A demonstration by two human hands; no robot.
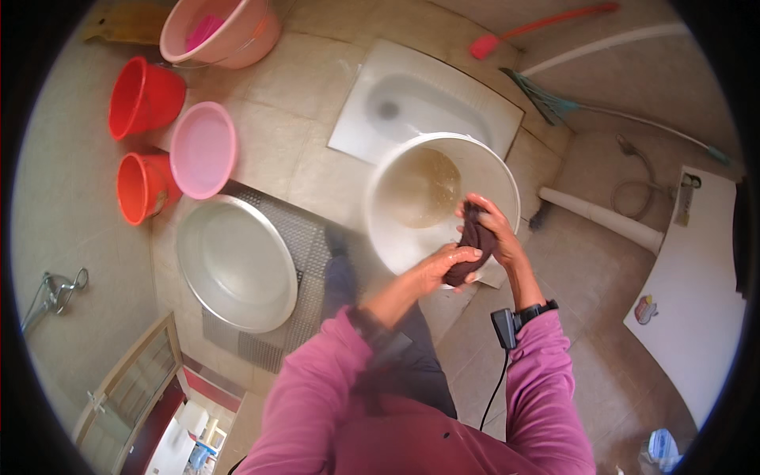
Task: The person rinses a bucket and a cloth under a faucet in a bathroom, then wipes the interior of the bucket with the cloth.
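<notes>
A wet-looking dark brown cloth (473, 237) is bunched up between my two hands. My left hand (443, 265) grips its lower end, the thumb laid across it. Around the upper part, my right hand (495, 226) is wrapped with its fingers curled. Both hands are over the near right rim of a large white bucket (388, 241). Some cloudy brownish water (419, 190) lies in the bottom of the bucket. What kind of cloth it is, I cannot tell.
Beyond the bucket lies a white squat toilet (360, 127). To the left, a metal basin (237, 261) rests on a grey mat (313, 257), near a pink basin (203, 150), red buckets (146, 99) and a pink bucket (253, 39). A broom (554, 103) and white pipe (602, 218) are right.
</notes>
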